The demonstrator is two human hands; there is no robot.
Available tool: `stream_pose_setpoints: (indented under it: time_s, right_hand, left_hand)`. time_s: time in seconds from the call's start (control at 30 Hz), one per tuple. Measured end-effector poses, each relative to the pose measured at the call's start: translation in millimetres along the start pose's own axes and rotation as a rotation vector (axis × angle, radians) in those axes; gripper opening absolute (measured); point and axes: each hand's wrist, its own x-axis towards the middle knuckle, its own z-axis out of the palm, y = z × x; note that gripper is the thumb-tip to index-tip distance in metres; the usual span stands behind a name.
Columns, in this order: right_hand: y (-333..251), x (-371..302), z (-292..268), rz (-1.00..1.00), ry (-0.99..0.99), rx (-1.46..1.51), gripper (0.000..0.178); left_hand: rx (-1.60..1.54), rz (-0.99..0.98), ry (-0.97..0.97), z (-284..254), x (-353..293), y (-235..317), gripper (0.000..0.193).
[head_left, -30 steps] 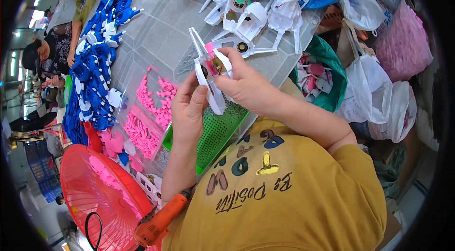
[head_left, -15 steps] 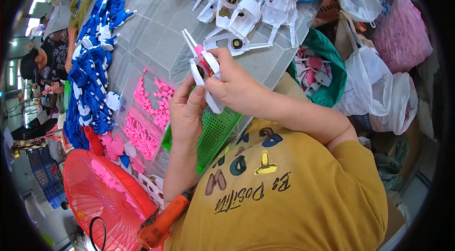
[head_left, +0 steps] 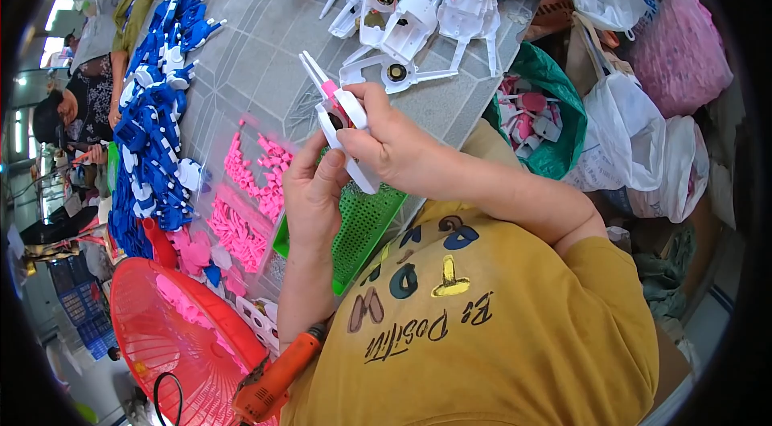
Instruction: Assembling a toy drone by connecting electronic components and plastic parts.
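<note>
Both hands hold a white plastic toy shell [head_left: 355, 110] above the table's near edge. It has two long prongs pointing away from me and a small pink piece [head_left: 329, 88] set between its halves. My left hand [head_left: 314, 197] grips the lower left side, thumb pressed on it. From the right, my right hand [head_left: 394, 141] pinches the upper part with thumb and fingers. The thumbs partly cover the shell's middle. Under the hands sits a green perforated basket [head_left: 366, 225]. Several pink plastic parts [head_left: 237, 233] lie in a clear tray to the left.
White shells with circuit boards [head_left: 410, 24] are piled at the far side. Blue-and-white assemblies [head_left: 153, 104] line the left, with a person [head_left: 84, 96] beyond. A red basket [head_left: 133, 329] and an orange power screwdriver [head_left: 277, 378] are lower left. Filled bags [head_left: 619, 124] crowd the right.
The shell and both hands have shifted very slightly left within the picture, as has the table scene. The grip looks the same.
</note>
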Motion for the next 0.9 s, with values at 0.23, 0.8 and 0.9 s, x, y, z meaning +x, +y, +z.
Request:
stream_pose_setpoints:
  time_s: [0.23, 0.8, 0.9]
  right_hand:
    - [-2, -7, 8, -0.007, 0.024, 0.007, 0.058]
    - [-4, -5, 0, -0.018, 0.010, 0.488, 0.043]
    - [-3, -2, -4, 0.083, 0.052, 0.506, 0.039]
  left_hand:
    - [0.084, 0.072, 0.042, -4, -2, -9, 0.036]
    - [1.217, 0.797, 0.240, 30, -8, 5, 0.071]
    - [1.375, 0.866, 0.267, 38, -12, 4, 0.070]
